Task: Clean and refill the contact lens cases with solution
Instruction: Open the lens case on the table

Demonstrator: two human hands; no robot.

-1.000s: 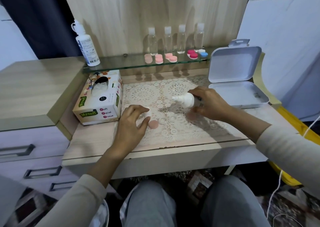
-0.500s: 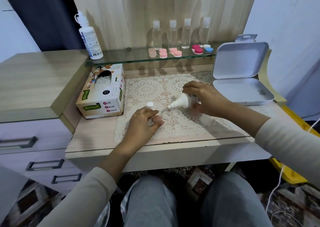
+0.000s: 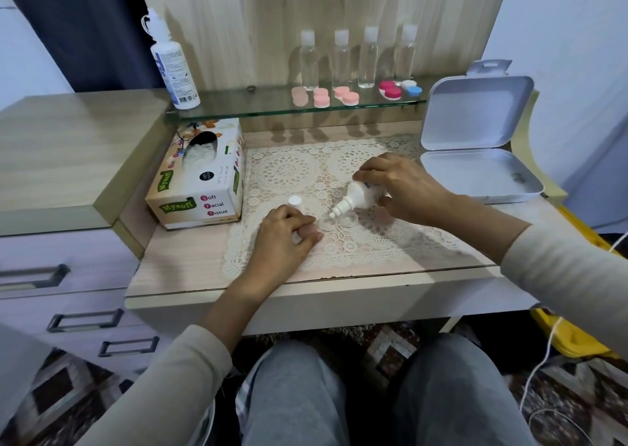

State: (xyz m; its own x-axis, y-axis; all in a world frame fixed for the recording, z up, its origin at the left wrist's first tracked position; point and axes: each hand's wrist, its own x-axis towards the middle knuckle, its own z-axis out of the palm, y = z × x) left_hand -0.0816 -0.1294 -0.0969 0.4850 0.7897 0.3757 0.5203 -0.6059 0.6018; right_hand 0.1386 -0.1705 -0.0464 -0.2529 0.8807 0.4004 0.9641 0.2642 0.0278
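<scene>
head view: the right hand (image 3: 404, 187) is clamped round a small white solution bottle (image 3: 358, 196), tipped with its nozzle just over a clear lens case (image 3: 339, 222) on the lace mat (image 3: 289, 170) in the middle of the counter (image 3: 176, 258). the left hand (image 3: 282, 238) is curled at the case's left end; i cannot tell what it pinches. a white cap (image 3: 294, 201) stands just beyond it. more cases (image 3: 321, 97) sit on the far glass shelf (image 3: 238, 109).
</scene>
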